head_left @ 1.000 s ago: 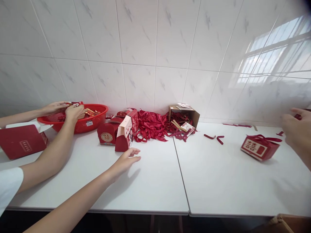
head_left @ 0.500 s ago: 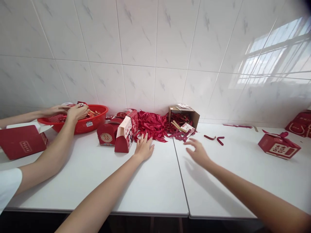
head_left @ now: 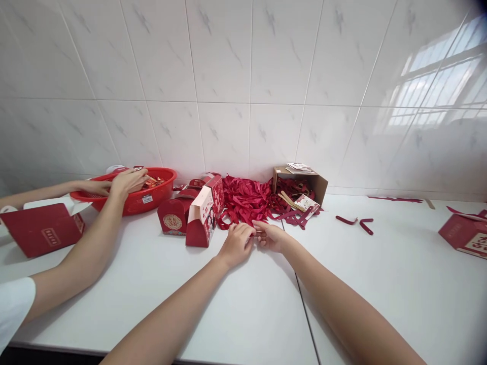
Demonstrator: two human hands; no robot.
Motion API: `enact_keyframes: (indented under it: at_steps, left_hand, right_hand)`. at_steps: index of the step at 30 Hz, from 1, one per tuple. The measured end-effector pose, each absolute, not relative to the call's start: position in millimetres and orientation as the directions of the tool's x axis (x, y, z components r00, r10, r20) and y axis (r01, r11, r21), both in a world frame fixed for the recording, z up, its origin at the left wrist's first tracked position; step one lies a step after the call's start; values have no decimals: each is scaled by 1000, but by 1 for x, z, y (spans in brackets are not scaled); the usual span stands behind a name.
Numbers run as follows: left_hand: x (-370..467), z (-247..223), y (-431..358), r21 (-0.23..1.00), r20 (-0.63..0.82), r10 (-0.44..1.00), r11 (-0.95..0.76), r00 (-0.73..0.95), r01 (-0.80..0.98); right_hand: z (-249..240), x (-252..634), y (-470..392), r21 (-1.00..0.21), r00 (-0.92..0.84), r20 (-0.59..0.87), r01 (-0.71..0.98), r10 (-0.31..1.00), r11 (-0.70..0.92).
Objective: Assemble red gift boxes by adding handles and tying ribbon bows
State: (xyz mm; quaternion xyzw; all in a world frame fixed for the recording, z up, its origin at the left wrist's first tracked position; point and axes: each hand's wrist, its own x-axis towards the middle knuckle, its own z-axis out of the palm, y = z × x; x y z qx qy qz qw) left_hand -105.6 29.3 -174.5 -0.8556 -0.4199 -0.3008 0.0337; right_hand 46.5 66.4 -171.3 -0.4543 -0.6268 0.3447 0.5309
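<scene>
My left hand (head_left: pixel 236 246) is closed, fingers curled and pressed together, just in front of a heap of dark red ribbons (head_left: pixel 249 195). Touching its fingertips, my right hand (head_left: pixel 271 237) pinches from the other side. A bit of red ribbon shows between the two hands; most of it is hidden by the fingers. Left of the hands stands a red and cream gift box (head_left: pixel 200 220) with a gabled top. A cardboard box (head_left: pixel 321 186) lies on its side behind and to the right, with dark red strips spilling out.
At the left, a co-worker's hands (head_left: pixel 127 182) reach into a red plastic basket (head_left: pixel 162 195) of wrapped sweets. An open red box (head_left: pixel 41 233) sits before it. Loose dark red strips (head_left: pixel 366 226) and a ribbon-tied box (head_left: pixel 466 234) are on the right of the white table (head_left: pixel 342 274).
My right hand has moved left to meet my left hand. Both have closed at the front of the ribbon heap. The view has shifted slightly left; the co-worker's hands remain at the basket.
</scene>
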Motion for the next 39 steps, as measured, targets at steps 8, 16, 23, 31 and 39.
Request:
enact_keyframes:
  at_steps: [8,16,23,31,39]
  left_hand:
    - [-103,-175,32,237,584,707,-619,399,749]
    - [-101,-183,38,221,613,694,-609,377,762]
    - [-102,-184,42,223,601,722,-564,343,795]
    - [-104,-185,37,340,515,809,-497,284,799]
    - [-84,-113,45,602,665,744,-587,68,541]
  right_hand:
    - [-162,85,112,-969,83,233,99,969,225]
    - [-138,161,171,-951,396,241,279,886,134]
    - [-160,121,192,-844,318,368,508,874,171]
    - [-135,129,187,-887,386,371,416,845,200]
    - [-41,133,103,-879,330,476,165,815,447]
